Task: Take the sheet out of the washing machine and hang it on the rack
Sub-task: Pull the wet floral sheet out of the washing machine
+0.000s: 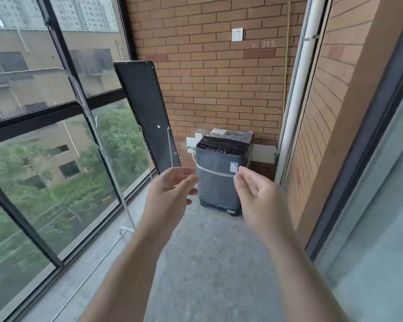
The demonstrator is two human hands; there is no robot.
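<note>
A dark grey top-loading washing machine (221, 173) stands at the far end of a narrow balcony against the brick wall, lid down, wrapped in clear film. No sheet shows. A thin metal rack frame (107, 156) leans along the windows on the left. My left hand (170, 189) and my right hand (256, 191) are stretched out in front of me, well short of the machine. Both have loosely curled fingers and hold nothing.
A black panel (147, 115) leans against the window frame left of the machine. A white pipe (298, 94) runs down the right corner. Glass windows (44, 135) line the left, a sliding door (377, 205) the right. The concrete floor (209, 252) leads to the machine.
</note>
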